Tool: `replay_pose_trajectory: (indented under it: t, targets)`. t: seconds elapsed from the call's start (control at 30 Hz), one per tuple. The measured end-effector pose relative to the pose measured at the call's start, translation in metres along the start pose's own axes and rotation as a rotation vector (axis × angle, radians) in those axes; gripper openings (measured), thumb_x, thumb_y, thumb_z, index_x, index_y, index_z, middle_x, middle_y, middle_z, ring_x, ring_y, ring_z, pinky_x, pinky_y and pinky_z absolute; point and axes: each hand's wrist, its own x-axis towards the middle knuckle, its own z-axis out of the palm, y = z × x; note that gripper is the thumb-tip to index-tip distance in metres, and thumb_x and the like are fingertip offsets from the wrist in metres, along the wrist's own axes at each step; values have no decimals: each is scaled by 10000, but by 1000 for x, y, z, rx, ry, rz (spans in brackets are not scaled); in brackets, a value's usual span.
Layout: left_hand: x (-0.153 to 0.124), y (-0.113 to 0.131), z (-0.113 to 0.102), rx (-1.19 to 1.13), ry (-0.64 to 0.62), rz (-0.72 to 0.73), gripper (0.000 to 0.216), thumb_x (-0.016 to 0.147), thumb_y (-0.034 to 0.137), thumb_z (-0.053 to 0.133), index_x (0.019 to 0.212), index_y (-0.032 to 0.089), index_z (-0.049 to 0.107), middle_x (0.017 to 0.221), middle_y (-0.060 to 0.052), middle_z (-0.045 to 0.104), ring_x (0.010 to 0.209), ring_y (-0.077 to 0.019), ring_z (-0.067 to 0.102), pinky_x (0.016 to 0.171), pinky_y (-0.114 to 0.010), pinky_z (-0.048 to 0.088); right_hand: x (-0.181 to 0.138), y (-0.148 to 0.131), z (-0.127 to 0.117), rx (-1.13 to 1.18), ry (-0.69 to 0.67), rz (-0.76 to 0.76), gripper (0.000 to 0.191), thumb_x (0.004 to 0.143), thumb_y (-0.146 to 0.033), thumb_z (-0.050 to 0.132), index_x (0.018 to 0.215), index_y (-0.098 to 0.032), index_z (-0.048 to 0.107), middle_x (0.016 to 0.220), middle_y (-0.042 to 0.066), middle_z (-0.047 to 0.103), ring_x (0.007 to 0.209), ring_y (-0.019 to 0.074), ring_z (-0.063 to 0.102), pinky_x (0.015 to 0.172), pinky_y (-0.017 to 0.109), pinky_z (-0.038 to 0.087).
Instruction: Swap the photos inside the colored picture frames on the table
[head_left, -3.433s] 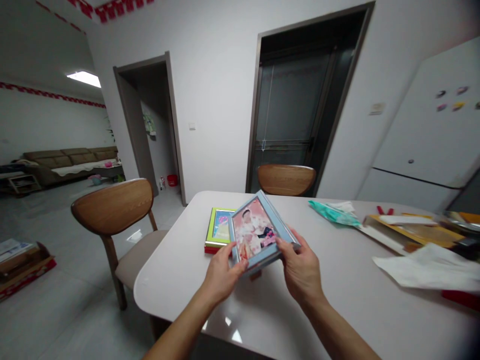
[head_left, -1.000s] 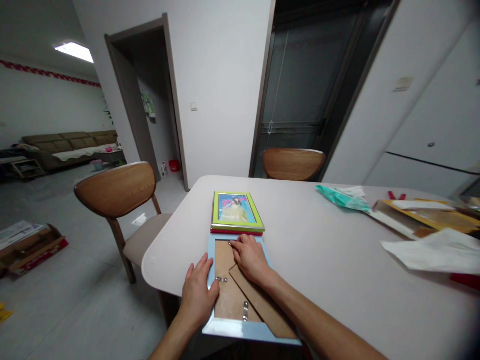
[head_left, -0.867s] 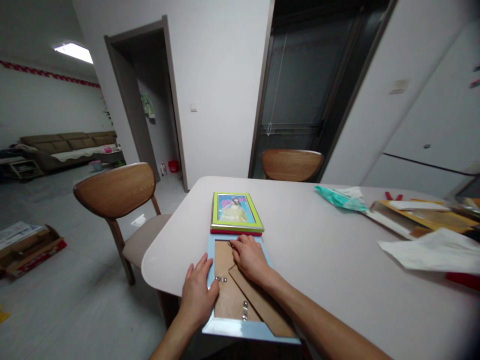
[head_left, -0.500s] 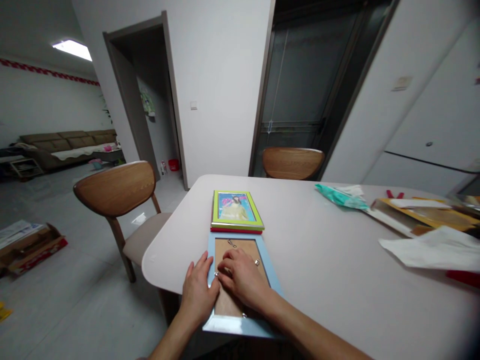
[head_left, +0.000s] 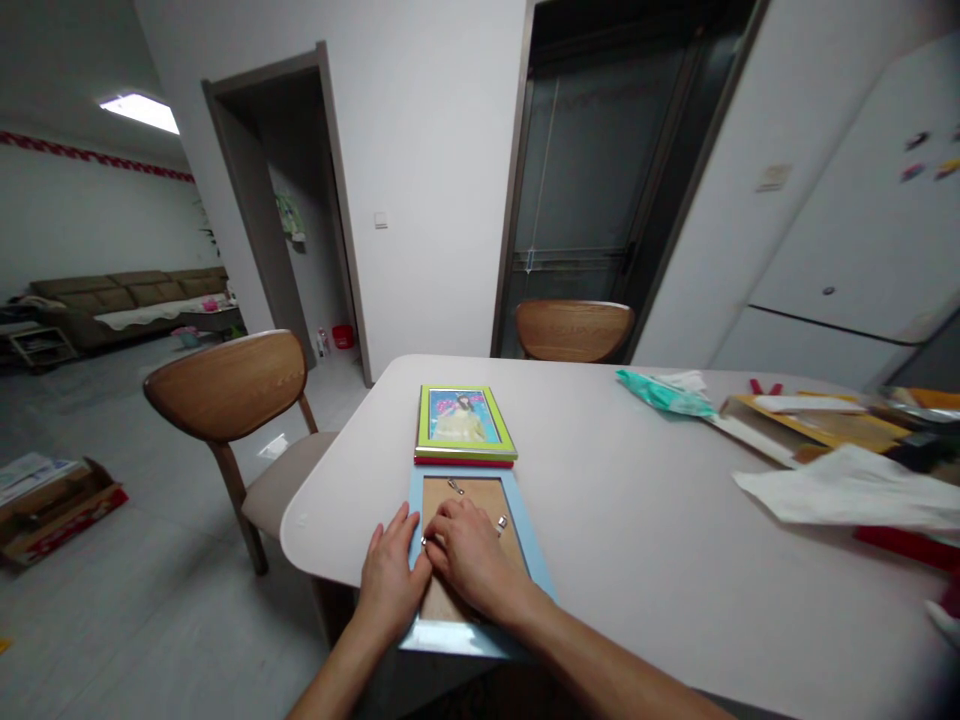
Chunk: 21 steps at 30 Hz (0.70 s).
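A light blue picture frame (head_left: pixel 535 560) lies face down on the table, its brown backing board (head_left: pixel 442 602) showing. Small metal clips sit around the board; one turn clip (head_left: pixel 502 524) is at its right edge and a metal hanger (head_left: pixel 454 486) at its top. My left hand (head_left: pixel 391 572) rests along the frame's left side, fingers stretched out and thumb over the edge. My right hand (head_left: pixel 471 552) is bent over the board, its fingertips closed at a small metal clip (head_left: pixel 424 541) on the left edge, which they partly hide.
Just beyond lies a green picture frame (head_left: pixel 505 424) with a printed figure, stacked on a red one (head_left: pixel 465 462). To the right are a teal packet (head_left: pixel 667 395), an opened yellow envelope (head_left: pixel 825 420) and white paper (head_left: pixel 840 490). Wooden chairs (head_left: pixel 232 385) stand around the table (head_left: pixel 637 560).
The view has turned slightly to the right, so things sit further left. Both hands stay on the blue frame, the right fingertips still at the left-edge clip.
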Motion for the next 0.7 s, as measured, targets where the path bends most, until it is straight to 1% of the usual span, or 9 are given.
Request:
replay_pose_trajectory:
  t: [0.17, 0.3, 0.4, 0.47, 0.57, 0.63, 0.7]
  targets:
    - [-2, 1, 1, -9, 18, -11, 441, 717, 197, 404, 1139, 85, 466, 1265, -138, 410, 1161, -202, 375, 985, -373, 257, 1, 5, 2, 50, -27, -11, 137, 729, -291, 516, 779, -246, 636, 792, 10, 556, 800, 155, 462, 700, 270, 289]
    - [-3, 1, 2, -29, 27, -8, 439, 712, 185, 405, 1137, 93, 471, 1268, -133, 407, 1158, -199, 380, 986, -365, 258, 6, 5, 7, 89, 28, 23, 125, 725, -265, 512, 741, -201, 618, 800, 30, 565, 805, 165, 470, 714, 282, 301]
    - [-2, 0, 1, -44, 31, -5, 450, 700, 168, 408, 1137, 83, 470, 1263, -139, 413, 1157, -204, 381, 981, -369, 270, 10, 7, 7, 118, 21, 30, 123, 721, -244, 510, 715, -174, 611, 775, 44, 577, 781, 164, 486, 714, 281, 323]
    - [-2, 0, 1, -49, 32, -7, 455, 690, 162, 414, 1133, 76, 474, 1257, -146, 417, 1151, -212, 388, 979, -374, 274, 9, 11, 0, 147, -5, 6, 129, 718, -254, 519, 758, -177, 615, 784, 39, 586, 787, 153, 496, 718, 261, 343]
    - [-1, 0, 1, -49, 31, -14, 466, 673, 152, 424, 1130, 76, 476, 1258, -144, 418, 1147, -214, 392, 982, -369, 272, -4, 24, -21, 260, -66, -91, 185, 717, -229, 516, 874, -191, 606, 902, 39, 575, 879, 143, 487, 788, 251, 348]
    - [-1, 0, 1, -47, 29, -22, 475, 667, 146, 424, 1136, 83, 471, 1263, -134, 414, 1153, -209, 384, 986, -358, 269, -19, 34, -36, 330, -169, -170, 200, 689, -187, 529, 867, -204, 618, 993, 44, 539, 950, 154, 461, 845, 276, 331]
    - [-1, 1, 1, -45, 26, -30, 476, 670, 146, 422, 1141, 88, 465, 1268, -127, 410, 1159, -205, 377, 989, -350, 264, -32, 40, -45, 343, -280, -211, 218, 635, -177, 580, 839, -227, 636, 1064, 40, 498, 1005, 175, 428, 876, 305, 314]
